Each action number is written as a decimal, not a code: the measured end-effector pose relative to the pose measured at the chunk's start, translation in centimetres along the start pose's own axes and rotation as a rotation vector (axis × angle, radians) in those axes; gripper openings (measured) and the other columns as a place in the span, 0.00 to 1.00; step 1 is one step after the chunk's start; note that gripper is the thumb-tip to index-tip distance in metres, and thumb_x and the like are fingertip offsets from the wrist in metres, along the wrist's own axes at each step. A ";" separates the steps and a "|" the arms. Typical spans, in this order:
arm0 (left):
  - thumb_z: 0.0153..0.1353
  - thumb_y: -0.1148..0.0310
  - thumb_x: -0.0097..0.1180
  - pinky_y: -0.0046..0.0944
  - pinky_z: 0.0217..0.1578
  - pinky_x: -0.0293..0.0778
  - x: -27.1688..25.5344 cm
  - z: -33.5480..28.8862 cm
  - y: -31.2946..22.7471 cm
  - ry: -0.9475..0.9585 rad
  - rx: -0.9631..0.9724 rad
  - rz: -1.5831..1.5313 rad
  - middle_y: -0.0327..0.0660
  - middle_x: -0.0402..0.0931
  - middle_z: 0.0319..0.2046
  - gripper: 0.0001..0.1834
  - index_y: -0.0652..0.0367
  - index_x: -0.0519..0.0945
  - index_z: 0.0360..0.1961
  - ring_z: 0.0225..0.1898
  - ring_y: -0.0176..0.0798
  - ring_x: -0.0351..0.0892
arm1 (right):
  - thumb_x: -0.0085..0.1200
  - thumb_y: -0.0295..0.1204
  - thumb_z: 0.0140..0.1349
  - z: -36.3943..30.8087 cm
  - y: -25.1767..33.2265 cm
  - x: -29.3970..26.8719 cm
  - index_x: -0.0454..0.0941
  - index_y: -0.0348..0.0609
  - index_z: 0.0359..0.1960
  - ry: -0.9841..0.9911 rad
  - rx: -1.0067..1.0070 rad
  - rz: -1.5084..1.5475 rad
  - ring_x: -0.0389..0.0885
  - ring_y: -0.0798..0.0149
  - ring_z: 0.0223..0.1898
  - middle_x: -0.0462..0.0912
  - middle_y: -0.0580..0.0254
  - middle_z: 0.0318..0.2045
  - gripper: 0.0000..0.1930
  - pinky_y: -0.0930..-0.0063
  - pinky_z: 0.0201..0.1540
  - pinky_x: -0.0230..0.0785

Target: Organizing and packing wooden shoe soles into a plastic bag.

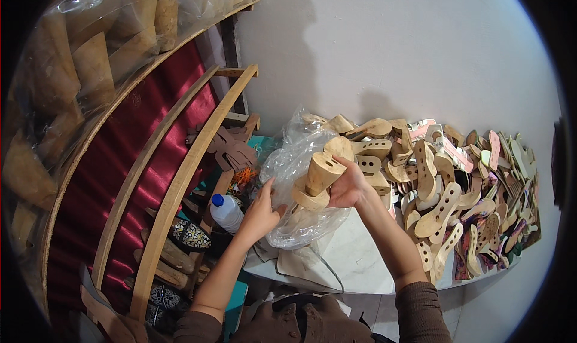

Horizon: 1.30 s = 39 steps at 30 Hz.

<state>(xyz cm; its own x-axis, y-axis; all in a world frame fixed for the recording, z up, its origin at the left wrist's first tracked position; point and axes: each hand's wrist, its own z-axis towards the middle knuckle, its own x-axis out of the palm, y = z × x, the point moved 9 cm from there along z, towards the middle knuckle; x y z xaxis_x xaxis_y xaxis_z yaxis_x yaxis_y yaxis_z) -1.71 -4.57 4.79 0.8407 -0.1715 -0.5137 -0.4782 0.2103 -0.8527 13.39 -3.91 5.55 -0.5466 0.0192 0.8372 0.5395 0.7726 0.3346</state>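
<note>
Currently in right hand (347,185): a pale wooden sole (324,172), gripped at its right side; whether it is one piece or two stacked cannot be told.
Right fingers: thumb laid along the upper right of the wood, remaining fingers curled mostly out of sight behind it.
Left hand (259,215): at the left side of the clear bag (279,168); index finger extended upward, thumb apart from it; contact with the bag cannot be told.
Sole position: raised in front of the bag, above the left part of the worktop (360,259).
Bag: crumpled, over the left end of the worktop.
Pile (439,211): drilled wooden soles and other shoe parts, heaped from the back edge to the right end of the worktop.
Bottle (228,215): blue cap (217,200), off the left edge of the worktop, beside the left wrist.
Rack: wooden rails (141,292) and red cloth (108,168), left of the worktop.
Shelf (118,95): wood blanks (93,69) under clear plastic.
</note>
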 end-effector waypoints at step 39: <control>0.48 0.74 0.49 0.62 0.55 0.48 4.9 -11.2 -9.2 0.157 0.602 0.736 0.34 0.68 0.31 0.16 0.49 0.76 0.40 0.47 0.43 0.64 | 0.46 0.38 0.57 1.9 -0.7 -3.6 0.70 0.41 0.45 -0.249 -0.079 -0.063 0.73 0.53 0.48 0.75 0.54 0.45 0.18 0.53 0.55 0.58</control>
<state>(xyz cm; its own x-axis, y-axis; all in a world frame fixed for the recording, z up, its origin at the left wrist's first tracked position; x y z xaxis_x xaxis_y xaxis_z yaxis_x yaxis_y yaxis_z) 3.97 -18.17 9.02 0.3173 0.0832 -0.9447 -0.6247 0.7678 -0.1422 13.73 -3.33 1.45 -0.7162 0.1362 0.6845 0.5425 0.7256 0.4233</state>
